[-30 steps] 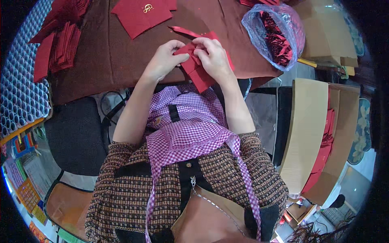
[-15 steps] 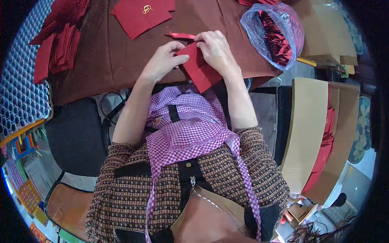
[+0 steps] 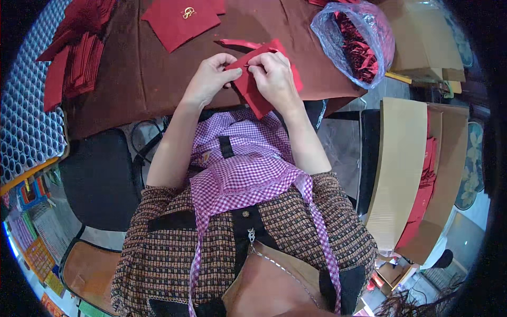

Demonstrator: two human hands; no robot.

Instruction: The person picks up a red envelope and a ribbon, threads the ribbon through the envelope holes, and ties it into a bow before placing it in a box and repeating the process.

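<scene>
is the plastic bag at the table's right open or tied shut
Open: the plastic bag gapes at its mouth, shiny red pieces showing inside.

From my end, the bare right hand [image 3: 274,79] hides part of the folded red card piece [image 3: 256,103], and I can't tell what its fingertips touch there. My view's far edge cuts off the flat, gold-marked red sheets [image 3: 178,29]. Inside the bluish clear plastic bag [image 3: 385,34], I can't separate the shiny red pieces [image 3: 358,53].

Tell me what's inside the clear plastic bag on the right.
The plastic bag holds shiny, crumpled red strips, visible through its open mouth. Whatever lies beneath the top strips is covered by them, so I can't see it.
</scene>
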